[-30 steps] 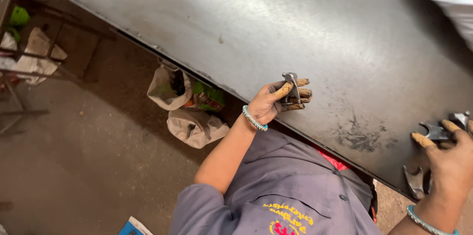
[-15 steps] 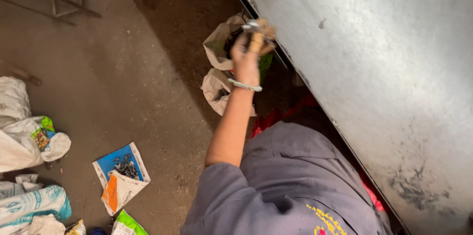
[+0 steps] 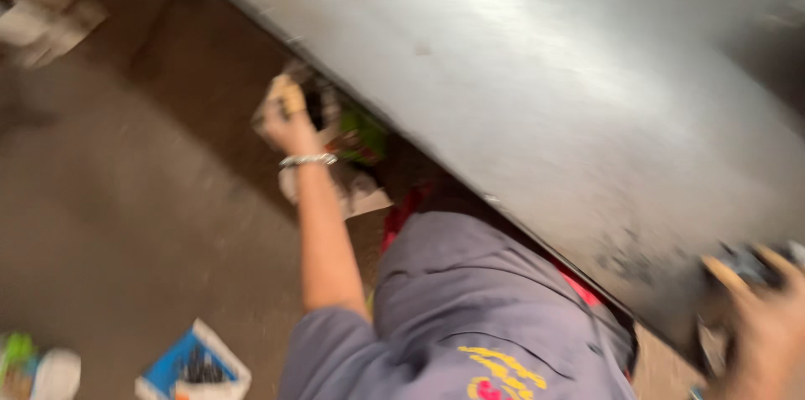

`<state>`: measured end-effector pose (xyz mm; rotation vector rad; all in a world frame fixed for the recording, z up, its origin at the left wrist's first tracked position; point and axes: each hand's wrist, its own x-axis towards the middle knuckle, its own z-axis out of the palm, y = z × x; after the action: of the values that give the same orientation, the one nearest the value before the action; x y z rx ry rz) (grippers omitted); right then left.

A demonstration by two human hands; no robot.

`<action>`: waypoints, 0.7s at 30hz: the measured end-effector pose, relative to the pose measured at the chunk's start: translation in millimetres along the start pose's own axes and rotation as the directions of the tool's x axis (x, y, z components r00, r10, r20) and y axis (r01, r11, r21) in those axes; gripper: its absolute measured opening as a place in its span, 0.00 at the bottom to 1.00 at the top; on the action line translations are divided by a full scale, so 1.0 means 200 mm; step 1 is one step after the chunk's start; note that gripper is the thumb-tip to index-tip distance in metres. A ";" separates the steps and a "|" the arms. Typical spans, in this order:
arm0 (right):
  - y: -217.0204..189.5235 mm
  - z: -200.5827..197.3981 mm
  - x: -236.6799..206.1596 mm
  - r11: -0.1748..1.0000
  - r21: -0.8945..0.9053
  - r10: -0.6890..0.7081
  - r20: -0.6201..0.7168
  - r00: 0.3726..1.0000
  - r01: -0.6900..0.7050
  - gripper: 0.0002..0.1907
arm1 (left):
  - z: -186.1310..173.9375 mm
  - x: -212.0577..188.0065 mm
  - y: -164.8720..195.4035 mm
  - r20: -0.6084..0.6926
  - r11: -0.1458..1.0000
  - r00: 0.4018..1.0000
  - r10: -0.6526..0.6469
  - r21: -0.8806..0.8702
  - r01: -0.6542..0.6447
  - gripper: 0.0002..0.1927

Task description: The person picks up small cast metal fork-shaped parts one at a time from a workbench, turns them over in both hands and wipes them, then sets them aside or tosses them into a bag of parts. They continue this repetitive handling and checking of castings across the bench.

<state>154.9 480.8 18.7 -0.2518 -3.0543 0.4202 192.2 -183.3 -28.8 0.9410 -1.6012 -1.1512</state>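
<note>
Right hand (image 3: 759, 324) back in view | left hand (image 3: 283, 115) over sack (image 3: 335, 190), blurred

Grey metal tabletop (image 3: 537, 73) ran corner to corner, dark smudges (image 3: 625, 262) sat near its lower edge, brown floor (image 3: 126, 224) below carried a blue open box (image 3: 194, 364), pale sacks (image 3: 348, 190), blurred, possibly bags of hardware

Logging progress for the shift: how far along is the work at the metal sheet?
Hard to say what is done; the frame is blurred. The left hand reaches down to the sacks beside the metal sheet. The right hand rests at its edge on dark metal parts, not yet placed.
</note>
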 end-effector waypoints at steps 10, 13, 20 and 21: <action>-0.47 -0.17 -0.26 0.894 0.374 0.246 0.054 0.968 -0.248 0.31 | 0.55 -0.55 0.55 0.329 0.916 0.894 0.305 -0.357 -0.181 0.14; -0.48 -0.20 -0.29 0.950 0.306 0.092 -0.113 0.989 -0.054 0.29 | 0.68 -0.84 0.60 0.511 0.912 0.807 0.296 -0.403 -0.079 0.15; -0.41 -0.04 -0.26 0.978 0.009 -0.203 -0.161 0.966 0.207 0.31 | 0.64 -1.57 0.81 0.861 0.949 0.415 0.296 -0.313 -0.026 0.12; -0.40 -0.01 -0.26 0.979 0.004 -0.200 -0.156 0.967 0.203 0.29 | 0.60 -1.63 0.82 0.888 0.953 0.358 0.290 -0.303 -0.019 0.11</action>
<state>194.8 397.2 41.1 0.0267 -2.8834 0.3977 158.1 194.0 32.9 -0.1980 -2.2637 -1.8599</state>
